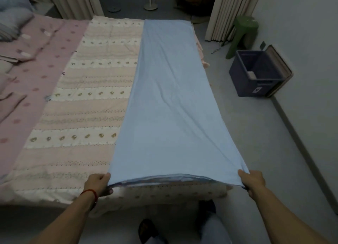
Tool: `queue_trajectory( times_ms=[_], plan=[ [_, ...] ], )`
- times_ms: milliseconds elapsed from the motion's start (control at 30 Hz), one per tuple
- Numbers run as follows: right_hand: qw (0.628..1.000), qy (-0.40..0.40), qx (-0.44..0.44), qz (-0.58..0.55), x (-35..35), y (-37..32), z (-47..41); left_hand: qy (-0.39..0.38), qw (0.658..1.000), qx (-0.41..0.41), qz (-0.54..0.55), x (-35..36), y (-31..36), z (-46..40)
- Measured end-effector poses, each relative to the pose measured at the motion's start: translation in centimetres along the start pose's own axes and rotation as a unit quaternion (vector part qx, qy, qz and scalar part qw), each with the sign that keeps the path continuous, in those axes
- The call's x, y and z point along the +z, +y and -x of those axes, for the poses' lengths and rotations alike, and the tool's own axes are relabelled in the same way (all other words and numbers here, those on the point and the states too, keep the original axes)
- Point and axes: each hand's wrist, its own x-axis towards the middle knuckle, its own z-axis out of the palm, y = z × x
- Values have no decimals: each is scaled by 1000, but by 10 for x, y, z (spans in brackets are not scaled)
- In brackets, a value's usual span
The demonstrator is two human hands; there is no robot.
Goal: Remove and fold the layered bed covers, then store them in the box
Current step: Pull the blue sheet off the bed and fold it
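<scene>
One blue sheet (pixel 164 97) lies folded into a long strip along the right side of the bed, running from the near edge to the far edge. Its near end is lifted slightly off the bed, held at its two corners. The left hand (pixel 99 184) pinches the near left corner, thumb on top and fingers curled under the cloth. The right hand (pixel 253 181) grips the near right corner the same way, fingers closed round the edge. A red cord (pixel 90 193) circles the left wrist.

Under the sheet lies one striped quilt (pixel 82 101), cream and pale pink with rows of small motifs, covering the middle of the bed and hanging over the near edge. Left of it lies one pink cover (pixel 33 75) with dark dots, rumpled toward the far left, where grey pillows (pixel 12 22) sit; their number is unclear.

On the floor at the right, by the wall, stands one dark blue box (pixel 256 79), open at the top, well apart from the bed. One green stool (pixel 243 31) stands just beyond it. Two round stand bases (pixel 150 6) rest on the floor beyond the bed, between two curtains (pixel 230 13).
</scene>
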Motion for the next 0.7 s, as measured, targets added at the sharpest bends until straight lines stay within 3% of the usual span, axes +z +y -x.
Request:
queue_trajectory(
  times_ms=[467, 700],
  plan=[
    [999, 24, -21, 33, -11, -26, 26, -52, 997, 44, 30, -16, 2, -6],
    [999, 28, 29, -2, -2, -36, 26, -93, 994, 40, 43, -27, 6, -14]
  ],
)
